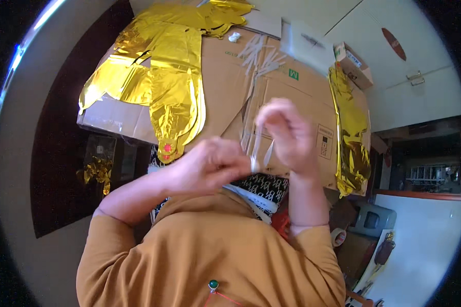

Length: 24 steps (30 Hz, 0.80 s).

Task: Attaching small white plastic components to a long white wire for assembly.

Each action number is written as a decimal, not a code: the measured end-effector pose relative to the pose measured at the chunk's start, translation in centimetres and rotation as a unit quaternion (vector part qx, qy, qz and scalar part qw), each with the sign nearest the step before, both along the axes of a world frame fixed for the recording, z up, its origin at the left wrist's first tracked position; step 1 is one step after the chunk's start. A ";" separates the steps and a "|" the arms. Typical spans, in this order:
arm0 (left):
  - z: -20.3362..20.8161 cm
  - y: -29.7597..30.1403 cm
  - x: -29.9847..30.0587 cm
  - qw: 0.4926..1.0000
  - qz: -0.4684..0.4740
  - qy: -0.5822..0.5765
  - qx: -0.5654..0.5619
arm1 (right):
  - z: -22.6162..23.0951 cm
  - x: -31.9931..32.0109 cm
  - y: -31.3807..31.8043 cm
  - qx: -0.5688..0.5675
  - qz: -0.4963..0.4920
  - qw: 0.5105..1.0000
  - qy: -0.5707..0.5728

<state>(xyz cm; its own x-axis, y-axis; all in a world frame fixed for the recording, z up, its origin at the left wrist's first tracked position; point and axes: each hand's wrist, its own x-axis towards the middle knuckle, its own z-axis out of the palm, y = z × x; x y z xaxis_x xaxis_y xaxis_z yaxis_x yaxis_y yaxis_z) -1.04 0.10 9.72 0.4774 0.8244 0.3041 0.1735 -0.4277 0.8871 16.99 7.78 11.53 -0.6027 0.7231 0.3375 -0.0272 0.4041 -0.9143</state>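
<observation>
Clear plastic strip (256,148) is held between both hands above the flattened cardboard box (225,87). The left hand (210,165) is closed, its fingers pinched on the strip's lower end. The right hand (287,133) is blurred; its fingers look curled together on the upper end, though the grip cannot be told for certain. Judged step: handling one strip, possibly peeling or stretching it. Any following move calls for a steady pinch at both ends. Gold foil balloons (164,77) cover the box's left part, another gold foil piece (351,138) lies along its right edge, and spare strips (261,53) lie between them. A tape roll (338,237) sits lower right.
</observation>
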 end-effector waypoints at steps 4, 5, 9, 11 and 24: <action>1.5 0.9 -1.8 0.968 0.213 -0.049 -0.124 | -2.5 -0.1 -0.4 0.035 0.052 0.995 -0.077; -1.1 1.0 -2.0 0.982 0.176 -0.024 -0.061 | -0.9 -0.3 -1.0 0.030 0.088 0.995 -0.042; 0.4 -0.5 -0.7 0.943 -0.020 -0.232 -0.239 | -1.4 -0.1 0.9 0.006 0.066 0.997 -0.035; 0.3 0.8 -1.2 0.912 0.118 -0.309 -0.241 | -2.5 -0.4 -0.5 -0.039 0.071 0.992 -0.095; -0.6 -0.1 -0.4 0.930 0.055 -0.208 -0.298 | -0.1 -0.7 0.5 0.035 0.024 0.996 -0.076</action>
